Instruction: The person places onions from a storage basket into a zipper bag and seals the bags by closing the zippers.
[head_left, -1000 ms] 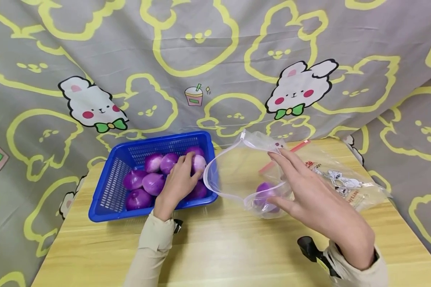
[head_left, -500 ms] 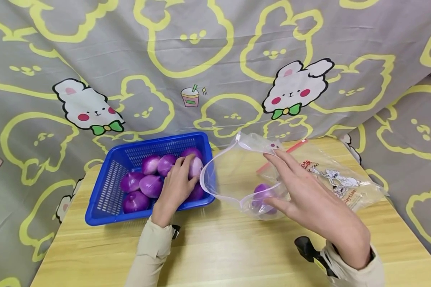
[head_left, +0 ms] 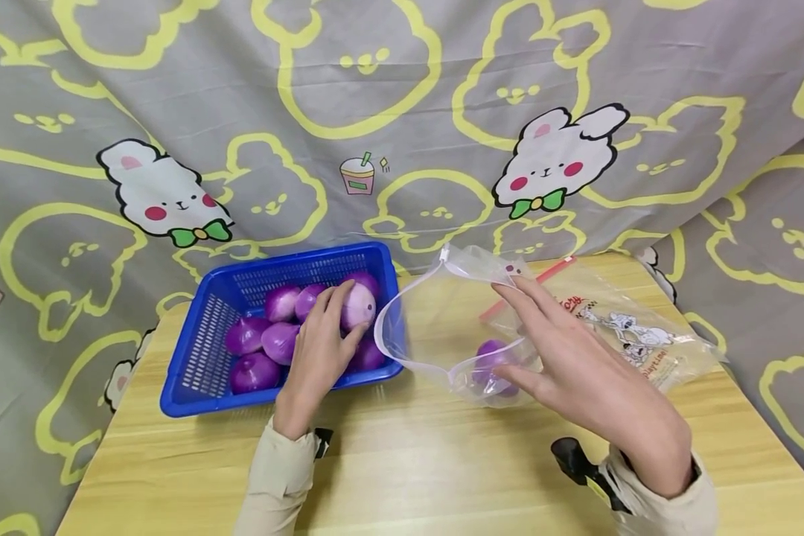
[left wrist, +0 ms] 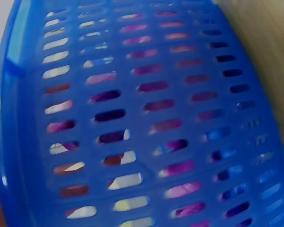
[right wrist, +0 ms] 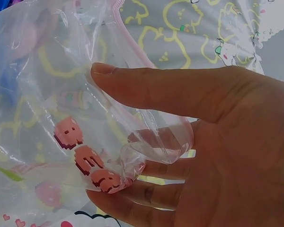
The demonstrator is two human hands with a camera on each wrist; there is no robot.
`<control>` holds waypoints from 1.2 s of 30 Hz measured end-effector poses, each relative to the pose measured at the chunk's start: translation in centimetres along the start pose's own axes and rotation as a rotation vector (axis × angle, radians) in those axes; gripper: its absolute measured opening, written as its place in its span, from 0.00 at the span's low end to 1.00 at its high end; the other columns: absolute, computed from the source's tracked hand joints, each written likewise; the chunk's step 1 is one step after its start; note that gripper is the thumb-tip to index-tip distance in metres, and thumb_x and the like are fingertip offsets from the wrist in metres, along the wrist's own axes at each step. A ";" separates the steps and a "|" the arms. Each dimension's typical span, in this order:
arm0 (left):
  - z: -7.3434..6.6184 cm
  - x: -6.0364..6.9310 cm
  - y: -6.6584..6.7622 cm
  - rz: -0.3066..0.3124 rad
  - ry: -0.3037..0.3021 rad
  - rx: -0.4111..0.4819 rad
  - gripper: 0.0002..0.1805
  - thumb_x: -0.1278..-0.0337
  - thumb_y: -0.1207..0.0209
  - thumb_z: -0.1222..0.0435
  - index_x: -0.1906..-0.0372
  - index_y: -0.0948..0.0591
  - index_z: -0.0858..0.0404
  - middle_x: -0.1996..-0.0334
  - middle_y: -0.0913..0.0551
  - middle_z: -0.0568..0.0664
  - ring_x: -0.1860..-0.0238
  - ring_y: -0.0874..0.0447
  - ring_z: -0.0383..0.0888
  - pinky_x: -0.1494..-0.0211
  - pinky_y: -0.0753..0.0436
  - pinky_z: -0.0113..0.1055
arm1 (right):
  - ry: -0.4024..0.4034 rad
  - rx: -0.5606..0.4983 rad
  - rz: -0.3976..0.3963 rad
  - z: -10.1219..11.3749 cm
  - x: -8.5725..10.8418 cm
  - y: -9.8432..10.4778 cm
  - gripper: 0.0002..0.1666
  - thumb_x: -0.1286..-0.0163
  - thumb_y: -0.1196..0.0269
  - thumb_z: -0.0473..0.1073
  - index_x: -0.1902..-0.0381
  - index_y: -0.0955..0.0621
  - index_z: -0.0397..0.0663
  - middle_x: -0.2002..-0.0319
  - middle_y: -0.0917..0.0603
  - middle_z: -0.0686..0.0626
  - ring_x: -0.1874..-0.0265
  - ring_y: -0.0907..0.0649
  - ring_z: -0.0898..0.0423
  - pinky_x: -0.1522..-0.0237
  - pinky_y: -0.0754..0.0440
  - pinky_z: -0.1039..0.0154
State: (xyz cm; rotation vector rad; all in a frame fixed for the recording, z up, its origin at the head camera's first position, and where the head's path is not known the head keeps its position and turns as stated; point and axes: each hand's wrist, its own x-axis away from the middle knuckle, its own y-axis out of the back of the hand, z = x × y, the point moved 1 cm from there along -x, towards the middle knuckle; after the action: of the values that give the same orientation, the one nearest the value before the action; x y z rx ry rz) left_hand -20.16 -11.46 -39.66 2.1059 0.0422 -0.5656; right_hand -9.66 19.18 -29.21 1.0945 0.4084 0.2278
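Beige sleeves (head_left: 278,469): on both forearms at the near edge; black wrist device (head_left: 576,461) at the right cuff.
Wooden table (head_left: 402,469): pale, wood-grained top.
Right hand (head_left: 596,372): at the right side of the clear zip bag; thumb and fingers wide apart, thumb by the near rim, fingertips at the far rim. Right wrist view: film lies between thumb and fingers.
Clear zip bag (head_left: 452,320): mouth gaping toward the basket, white slider at the far corner; reddish pixel-style figures printed on the film. Rim overlaps the basket edge in the head view; contact cannot be told.
Bagged onion (head_left: 492,366): one, purple, low in the bag near the right thumb.
Left hand (head_left: 318,350): reaching over the basket, fingers narrowed on one onion.
Held onion (head_left: 358,307): pale, purple-tinged, with a dark spot; over the basket's right part. Cannot tell whether it clears its neighbours.
Blue basket (head_left: 201,350): slotted plastic, left of the bag. Left wrist view: its wall, purple through the slots.
Basket onions (head_left: 254,372): seven others visible, purple, grouped centre and right.
Red-slider bag (head_left: 633,335): clear, printed, flat on the table beyond the right hand.
Grey curtain (head_left: 435,89): backdrop, yellow outlines, white rabbits with green bows.
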 end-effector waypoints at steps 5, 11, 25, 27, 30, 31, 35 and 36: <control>-0.2 0.1 0.8 -0.041 -0.003 0.044 0.37 0.44 0.29 0.61 0.29 0.30 0.55 0.36 0.27 0.56 0.40 0.23 0.56 0.44 0.21 0.57 | 0.010 0.000 -0.001 0.0 0.1 -0.1 0.52 0.35 0.29 0.47 0.22 0.45 0.49 0.22 0.47 0.42 0.42 0.20 0.40 0.46 0.22 0.38; -0.8 0.0 2.0 -0.132 -0.059 0.084 0.36 0.44 0.29 0.61 0.30 0.29 0.58 0.37 0.26 0.55 0.37 0.26 0.52 0.38 0.23 0.53 | 0.032 0.000 -0.001 0.0 -0.1 0.0 0.52 0.35 0.30 0.48 0.22 0.45 0.48 0.22 0.49 0.42 0.40 0.22 0.40 0.43 0.25 0.37; -1.9 0.4 3.6 -0.192 -0.088 0.109 0.36 0.43 0.30 0.60 0.29 0.30 0.57 0.35 0.27 0.53 0.35 0.27 0.50 0.36 0.24 0.51 | 0.020 -0.012 0.017 0.1 -0.4 -0.4 0.54 0.35 0.30 0.48 0.21 0.48 0.50 0.21 0.49 0.42 0.47 0.18 0.44 0.44 0.23 0.39; -2.2 0.5 4.1 -0.205 -0.091 0.109 0.37 0.43 0.31 0.59 0.29 0.31 0.56 0.34 0.27 0.53 0.35 0.27 0.50 0.37 0.24 0.51 | 0.016 -0.008 0.018 0.1 -0.5 -0.4 0.54 0.35 0.30 0.48 0.21 0.48 0.50 0.22 0.48 0.42 0.41 0.21 0.41 0.42 0.25 0.37; -2.6 0.6 4.6 -0.224 -0.103 0.114 0.37 0.42 0.31 0.58 0.28 0.31 0.54 0.34 0.27 0.52 0.35 0.27 0.49 0.38 0.23 0.52 | 0.017 -0.005 0.021 0.1 -0.5 -0.5 0.53 0.35 0.30 0.48 0.21 0.46 0.49 0.22 0.47 0.42 0.34 0.28 0.39 0.40 0.27 0.37; -2.8 0.6 4.8 -0.227 -0.111 0.120 0.37 0.42 0.31 0.57 0.28 0.31 0.54 0.34 0.27 0.52 0.34 0.28 0.49 0.37 0.23 0.51 | 0.018 -0.006 0.020 0.1 -0.5 -0.5 0.53 0.35 0.29 0.48 0.21 0.46 0.49 0.22 0.47 0.42 0.34 0.28 0.39 0.40 0.26 0.38; -3.8 0.9 5.5 -0.228 -0.147 0.166 0.38 0.42 0.31 0.57 0.28 0.32 0.54 0.33 0.28 0.50 0.32 0.30 0.45 0.34 0.26 0.47 | 0.019 -0.011 0.015 0.0 -0.4 -0.6 0.53 0.36 0.29 0.47 0.21 0.46 0.49 0.22 0.47 0.41 0.40 0.22 0.41 0.42 0.24 0.38; -4.1 0.9 5.7 -0.228 -0.156 0.179 0.38 0.42 0.31 0.57 0.28 0.32 0.55 0.33 0.28 0.49 0.32 0.31 0.44 0.33 0.26 0.46 | 0.018 -0.014 0.014 0.0 -0.4 -0.6 0.53 0.36 0.29 0.47 0.21 0.46 0.49 0.22 0.47 0.41 0.42 0.21 0.41 0.43 0.24 0.38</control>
State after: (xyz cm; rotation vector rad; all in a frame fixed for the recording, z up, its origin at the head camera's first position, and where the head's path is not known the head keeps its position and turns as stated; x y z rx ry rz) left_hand -16.37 -11.63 -33.63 2.2381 0.1493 -0.8975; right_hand -10.07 18.74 -29.67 1.0827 0.4147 0.2520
